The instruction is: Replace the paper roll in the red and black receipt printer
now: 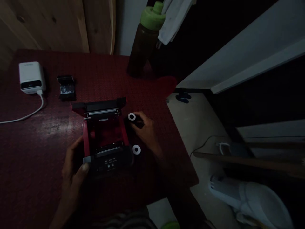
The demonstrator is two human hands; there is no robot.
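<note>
A small black-and-red printer (pixel 108 136) lies on the table with its lid (pixel 102 106) raised, and the red bay inside shows. My left hand (pixel 73 167) grips its near left corner, thumb on the front panel and fingers along the side. To the right of the printer, my right hand (pixel 145 128) pinches a small roll (pixel 132 117) with a white ring-shaped end and a dark core. A second roll (pixel 136 149) of the same look stands beside the printer's right front corner, apart from my fingers. Dim light hides the rolls' sides.
A white box-shaped device (pixel 32 76) with a plugged-in cable (pixel 30 117) sits at the back left, near a small black item (pixel 66 88). A green-capped bottle (pixel 145 41) stands at the back. The red table's (pixel 176 143) right edge drops to a pale floor (pixel 197 124).
</note>
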